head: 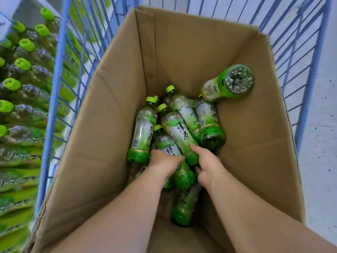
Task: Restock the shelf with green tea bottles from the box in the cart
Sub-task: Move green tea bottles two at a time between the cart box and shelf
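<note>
Cart (54, 92): blue wire, around the box (113, 128), which was open brown cardboard. Shelf stock (27, 92) left of the cart was badly blurred. Green tea bottles (144, 132) lay piled on the box floor, at and beyond the fingertips. Their long axes ran away from the fingers, green caps at the far end. They had clear bodies and green-white labels with black script. One tipped bottle (228, 84), farther off and right of the fingers, had its base up toward the camera. Left hand (164, 161) wrapped over the near bottle (182, 174), fingertips hidden beneath. Right hand (207, 167): index straight, touching the top bottle (178, 130); other fingers curled, grip unclear.
</note>
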`<state>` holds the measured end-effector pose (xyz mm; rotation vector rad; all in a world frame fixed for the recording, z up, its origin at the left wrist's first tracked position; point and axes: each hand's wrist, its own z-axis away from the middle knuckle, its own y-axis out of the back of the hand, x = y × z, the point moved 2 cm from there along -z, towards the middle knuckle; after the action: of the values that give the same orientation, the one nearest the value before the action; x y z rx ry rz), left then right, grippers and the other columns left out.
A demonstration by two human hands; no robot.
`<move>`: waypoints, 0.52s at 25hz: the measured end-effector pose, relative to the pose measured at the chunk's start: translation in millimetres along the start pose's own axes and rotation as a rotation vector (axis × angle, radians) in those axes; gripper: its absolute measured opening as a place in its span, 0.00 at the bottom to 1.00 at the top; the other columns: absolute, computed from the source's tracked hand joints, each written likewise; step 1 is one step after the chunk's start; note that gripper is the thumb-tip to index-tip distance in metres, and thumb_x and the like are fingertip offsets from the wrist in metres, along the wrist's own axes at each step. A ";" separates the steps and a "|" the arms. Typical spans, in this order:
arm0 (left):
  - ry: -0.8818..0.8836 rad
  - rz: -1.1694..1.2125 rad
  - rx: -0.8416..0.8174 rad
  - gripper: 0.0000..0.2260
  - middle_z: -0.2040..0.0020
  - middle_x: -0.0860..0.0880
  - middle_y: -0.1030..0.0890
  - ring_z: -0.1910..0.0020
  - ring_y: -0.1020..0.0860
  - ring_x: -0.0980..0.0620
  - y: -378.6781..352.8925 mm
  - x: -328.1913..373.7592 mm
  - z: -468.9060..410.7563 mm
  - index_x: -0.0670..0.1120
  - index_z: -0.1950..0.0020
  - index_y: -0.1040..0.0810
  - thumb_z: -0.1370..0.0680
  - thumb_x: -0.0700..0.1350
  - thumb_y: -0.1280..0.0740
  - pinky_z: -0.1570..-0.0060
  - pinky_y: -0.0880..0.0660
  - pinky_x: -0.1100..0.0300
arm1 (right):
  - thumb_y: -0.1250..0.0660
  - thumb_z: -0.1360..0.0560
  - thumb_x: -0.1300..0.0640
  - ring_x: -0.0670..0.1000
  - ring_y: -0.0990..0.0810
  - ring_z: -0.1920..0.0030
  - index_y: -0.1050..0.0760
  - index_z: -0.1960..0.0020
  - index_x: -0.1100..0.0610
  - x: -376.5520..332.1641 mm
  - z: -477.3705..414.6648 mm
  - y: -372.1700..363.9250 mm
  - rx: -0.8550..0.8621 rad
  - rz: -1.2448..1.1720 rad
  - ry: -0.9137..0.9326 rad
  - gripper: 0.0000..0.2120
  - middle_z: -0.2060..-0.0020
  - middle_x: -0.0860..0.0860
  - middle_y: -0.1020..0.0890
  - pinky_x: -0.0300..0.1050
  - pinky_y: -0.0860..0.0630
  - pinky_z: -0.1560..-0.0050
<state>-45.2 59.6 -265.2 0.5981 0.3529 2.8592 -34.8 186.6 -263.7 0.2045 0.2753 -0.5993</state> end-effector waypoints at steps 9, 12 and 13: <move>0.071 -0.039 -0.012 0.18 0.52 0.42 0.16 0.56 0.17 0.43 14.3 -0.6 -0.2 0.42 0.42 0.22 0.30 0.40 0.22 0.59 0.19 0.55 | 0.20 0.32 0.50 0.52 0.14 0.52 0.20 0.39 0.56 2.1 -0.3 0.3 -0.163 0.213 0.087 0.24 0.50 0.53 0.13 0.44 0.20 0.60; 0.105 -0.156 -0.061 0.18 0.52 0.40 0.17 0.57 0.16 0.42 41.9 3.3 9.9 0.42 0.44 0.24 0.30 0.37 0.23 0.61 0.18 0.51 | 0.23 0.31 0.58 0.54 0.13 0.56 0.21 0.39 0.59 8.5 0.5 -2.6 -0.230 0.363 0.045 0.21 0.52 0.56 0.13 0.50 0.16 0.53; 0.107 -0.197 -0.077 0.18 0.50 0.39 0.17 0.55 0.16 0.40 49.4 4.4 14.4 0.42 0.43 0.25 0.30 0.36 0.24 0.56 0.17 0.47 | 0.24 0.31 0.60 0.55 0.13 0.56 0.21 0.41 0.59 11.0 1.0 -4.2 -0.243 0.412 0.026 0.19 0.54 0.56 0.12 0.52 0.16 0.50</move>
<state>-50.3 16.3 -237.4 0.3752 0.2992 2.7067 -28.3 177.2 -266.6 0.0309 0.3175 -0.1526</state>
